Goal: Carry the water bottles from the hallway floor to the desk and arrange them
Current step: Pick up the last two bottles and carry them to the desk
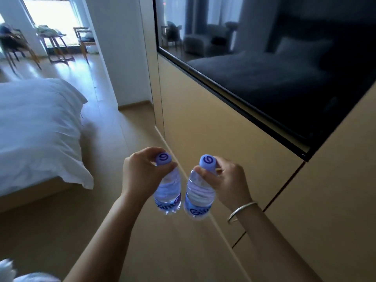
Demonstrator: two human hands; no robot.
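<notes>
The left hand (140,176) pinches the left bottle (168,192) by its cap, the right hand (225,180) pinches the right bottle (198,197) likewise, both hanging side by side above the floor (114,220) beside the cabinet (234,143).

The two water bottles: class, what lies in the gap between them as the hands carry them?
Nothing. In the head view the left bottle and right bottle hang apart; only bare floor shows through the gap.

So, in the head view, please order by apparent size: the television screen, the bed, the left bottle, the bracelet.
1. television screen
2. bed
3. left bottle
4. bracelet

The screen is nearer the camera, so its lead over the bed is unsure.
</notes>
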